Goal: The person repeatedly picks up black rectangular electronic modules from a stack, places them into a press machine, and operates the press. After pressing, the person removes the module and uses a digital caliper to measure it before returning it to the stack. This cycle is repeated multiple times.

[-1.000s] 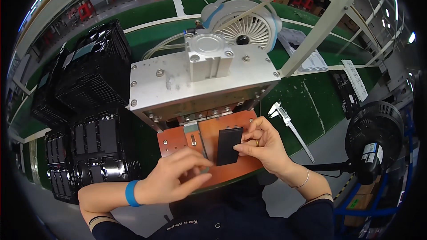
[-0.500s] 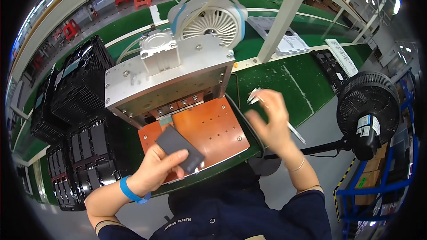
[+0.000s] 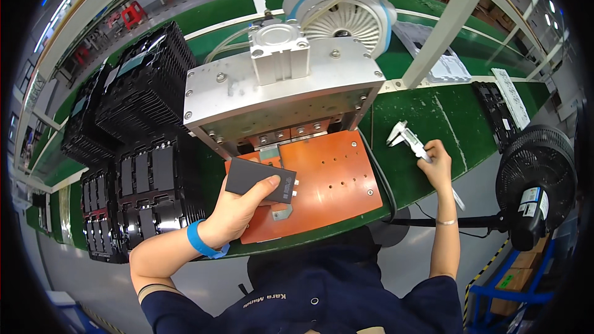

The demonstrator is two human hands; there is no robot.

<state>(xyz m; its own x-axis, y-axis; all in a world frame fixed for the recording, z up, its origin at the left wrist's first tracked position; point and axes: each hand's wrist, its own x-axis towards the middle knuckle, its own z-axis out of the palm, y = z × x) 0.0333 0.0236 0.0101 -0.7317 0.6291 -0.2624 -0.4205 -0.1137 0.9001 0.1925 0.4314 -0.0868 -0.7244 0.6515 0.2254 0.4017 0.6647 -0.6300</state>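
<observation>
My left hand (image 3: 236, 211) grips a flat dark grey battery cell (image 3: 252, 178), thumb on top, fingers out of sight beneath it. Two small metal tabs stick out from the cell's right end. Below it lies an orange copper-coloured plate (image 3: 334, 192) with rows of holes, in front of a metal press (image 3: 238, 89) with a block-shaped cylinder on top. Off to the right, my right hand (image 3: 439, 164) is closed around a digital caliper (image 3: 409, 138), its jaws pointing away to the left over the green bench top.
Black trays (image 3: 145, 179) holding grey cells stand at the left, with tall stacks of black trays (image 3: 145, 83) behind. A white round fan (image 3: 346, 25) sits behind the press. At the right are a black fan (image 3: 535, 167) and a frame post (image 3: 451, 28). A black cable (image 3: 382, 179) runs beside the plate.
My right hand, earlier with fingers apart near the caliper, now holds it. The cell has turned so its tabs point right. The whole view has shifted, moving the press rightward in the picture.
</observation>
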